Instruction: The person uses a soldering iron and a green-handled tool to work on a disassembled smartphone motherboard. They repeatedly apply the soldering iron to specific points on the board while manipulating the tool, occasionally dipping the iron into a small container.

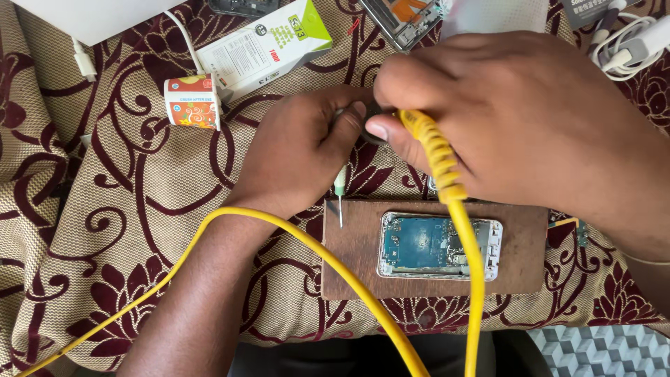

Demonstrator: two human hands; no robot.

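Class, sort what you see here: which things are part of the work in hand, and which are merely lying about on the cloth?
In use:
left hand holding a green-handled probe
right hand holding a yellow-cabled tool
opened phone on a wooden board

Lying about:
white and green box
small orange and white carton
white charger cable
second opened phone

Glossy yellow plastic cable (463,230), matt brown wooden board (356,251), woven patterned cloth (105,209), bare phone's metal frame (440,246), glossy paper box (262,49)
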